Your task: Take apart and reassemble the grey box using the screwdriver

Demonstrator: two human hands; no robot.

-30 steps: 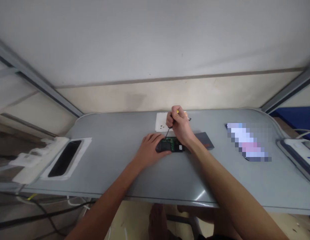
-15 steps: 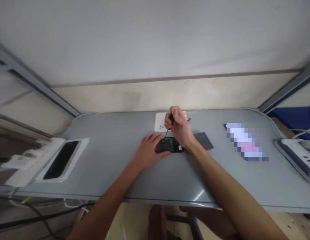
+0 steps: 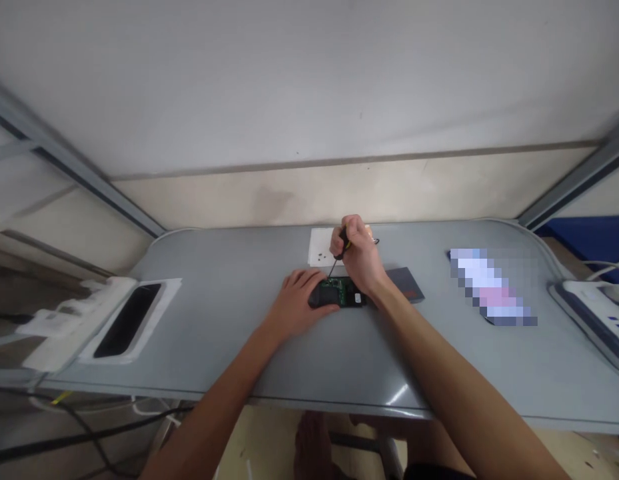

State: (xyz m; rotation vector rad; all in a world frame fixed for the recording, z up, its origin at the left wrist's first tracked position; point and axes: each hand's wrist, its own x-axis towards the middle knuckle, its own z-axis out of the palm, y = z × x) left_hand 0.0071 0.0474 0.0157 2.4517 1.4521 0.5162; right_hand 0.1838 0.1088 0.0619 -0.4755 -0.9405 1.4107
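Driver (image 3: 342, 253) held, R fingers (image 3: 336, 241) | L fingers (image 3: 300, 279) hold PCB unit (image 3: 329, 295) | R wrist (image 3: 378, 285) part-hides dk card (image 3: 406, 283)

Here we are at a small electronics repair bench: a grey surface (image 3: 214, 267) against a wall, power strips (image 3: 82, 327) at its side, an opened device (image 3: 339, 292) showing green circuit board, a screwdriver (image 3: 344, 245) at it.

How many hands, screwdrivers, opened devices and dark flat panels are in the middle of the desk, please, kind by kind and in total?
Hands: 2 (left hand, right hand)
Screwdriver: 1
Opened device, green circuit board showing: 1
Dark flat panel, partly behind the right forearm: 1
Total: 5
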